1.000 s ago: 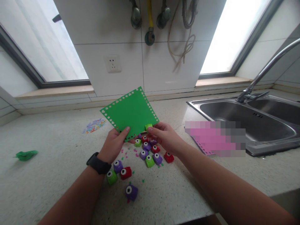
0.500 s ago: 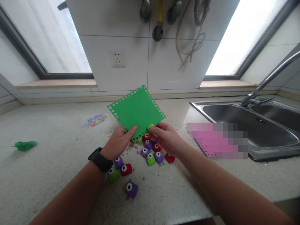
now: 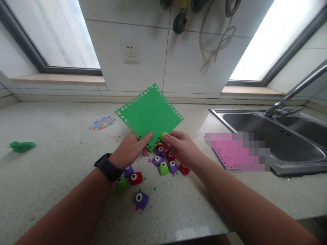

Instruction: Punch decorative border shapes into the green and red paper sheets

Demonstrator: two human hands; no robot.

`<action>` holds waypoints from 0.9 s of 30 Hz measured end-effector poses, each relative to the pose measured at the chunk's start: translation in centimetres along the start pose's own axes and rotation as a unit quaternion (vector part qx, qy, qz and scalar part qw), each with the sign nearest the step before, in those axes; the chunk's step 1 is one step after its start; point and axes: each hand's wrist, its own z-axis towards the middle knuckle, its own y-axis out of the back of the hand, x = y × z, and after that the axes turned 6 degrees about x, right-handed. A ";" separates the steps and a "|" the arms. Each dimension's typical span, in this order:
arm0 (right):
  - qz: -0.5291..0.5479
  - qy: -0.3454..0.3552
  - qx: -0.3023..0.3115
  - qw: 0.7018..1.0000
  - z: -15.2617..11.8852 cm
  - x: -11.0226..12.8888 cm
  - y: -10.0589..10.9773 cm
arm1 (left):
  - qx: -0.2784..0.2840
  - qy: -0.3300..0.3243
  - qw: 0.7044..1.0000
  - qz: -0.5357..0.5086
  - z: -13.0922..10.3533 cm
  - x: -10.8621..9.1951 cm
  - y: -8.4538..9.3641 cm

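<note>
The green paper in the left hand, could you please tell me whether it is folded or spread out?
Spread out: the green paper shows one broad flat face, with its corners apart and no visible fold.

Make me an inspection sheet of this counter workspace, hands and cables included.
Surface: pale speckled counter.
Job's things: green sheet, cutouts along both far edges; light green punch at its near right edge.
Clutter: loose punches, coloured bits, green item of unclear kind, partly pixelated pink sheet.
Hands: left hand grips the green sheet by its nearest corner; right hand holds the light green punch.
Cables: looped pale cord on the wall.
Surroundings: sink, tap, wall socket.
</note>
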 end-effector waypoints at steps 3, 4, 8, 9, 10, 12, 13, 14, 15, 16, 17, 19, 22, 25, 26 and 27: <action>-0.018 0.005 -0.005 1.000 -0.1 0.0 0.0 | 0.003 -0.003 1.000 0.017 0.0 -0.2 0.0; -0.025 0.003 -0.007 1.000 -0.1 0.0 0.0 | 0.006 -0.004 1.000 0.019 0.0 -0.2 0.0; -0.040 -0.003 -0.013 0.999 -0.1 0.2 -0.1 | 0.008 0.000 1.000 0.017 0.0 -0.1 -0.1; -0.041 -0.001 -0.013 0.999 -0.1 0.2 -0.1 | 0.007 0.003 1.000 0.017 0.0 0.0 -0.1; -0.041 0.001 -0.012 0.999 -0.1 0.2 -0.1 | 0.006 0.006 1.000 0.016 0.0 0.1 0.0; -0.043 0.007 -0.009 0.999 -0.1 0.2 -0.1 | 0.000 0.011 1.000 0.012 0.0 0.3 0.0; -0.045 0.011 -0.008 0.999 0.0 0.2 -0.1 | -0.005 0.012 1.000 0.010 0.0 0.3 0.0; -0.047 0.015 -0.008 0.999 0.0 0.2 -0.1 | -0.008 0.013 1.000 0.010 0.0 0.4 0.0; -0.050 0.018 -0.008 0.999 0.0 0.1 -0.1 | -0.010 0.013 1.000 0.010 0.0 0.4 0.0; -0.052 0.018 -0.008 0.998 0.0 0.1 -0.1 | -0.010 0.012 1.000 0.012 0.0 0.3 0.0; -0.053 0.017 -0.007 0.998 0.0 0.1 -0.1 | -0.009 0.012 1.000 0.016 0.0 0.3 0.0; -0.054 0.012 -0.003 0.998 0.0 0.2 -0.1 | -0.008 0.012 1.000 0.027 0.0 0.2 0.0; -0.048 0.005 0.001 0.999 0.0 0.3 -0.2 | -0.008 0.007 1.000 0.024 0.0 0.3 0.0; -0.043 -0.001 0.000 0.999 0.0 0.3 -0.2 | -0.009 0.007 1.000 0.012 0.0 0.4 0.0; -0.044 -0.004 -0.001 0.999 0.0 0.3 -0.2 | -0.010 0.008 1.000 0.013 -0.1 0.4 0.0; -0.044 -0.006 -0.002 0.999 0.0 0.3 -0.2 | -0.010 0.011 1.000 0.016 -0.1 0.3 0.0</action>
